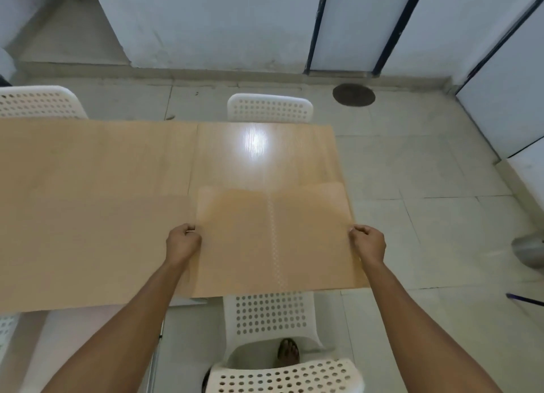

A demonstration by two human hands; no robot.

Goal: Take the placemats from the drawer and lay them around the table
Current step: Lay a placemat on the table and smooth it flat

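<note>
1. Two hands pinched one translucent placemat (pixel 273 239): your left hand (pixel 183 244) closed on its 9 o'clock edge, your right hand (pixel 368 243) on its 3 o'clock edge.
2. It sat at the table (pixel 97 204) end, in front of the near chair (pixel 270 316).
3. Its 3 o'clock edge ran past the table's; released there, it could have slid off.
4. Its long axis ran 9 to 3.

Even, soft indoor light with faint shadows. A bright white glare spot sits on the counter (pixel 117 186) near its far edge. Slight overall blur; wide-angle bending curves lines at the edges
</note>
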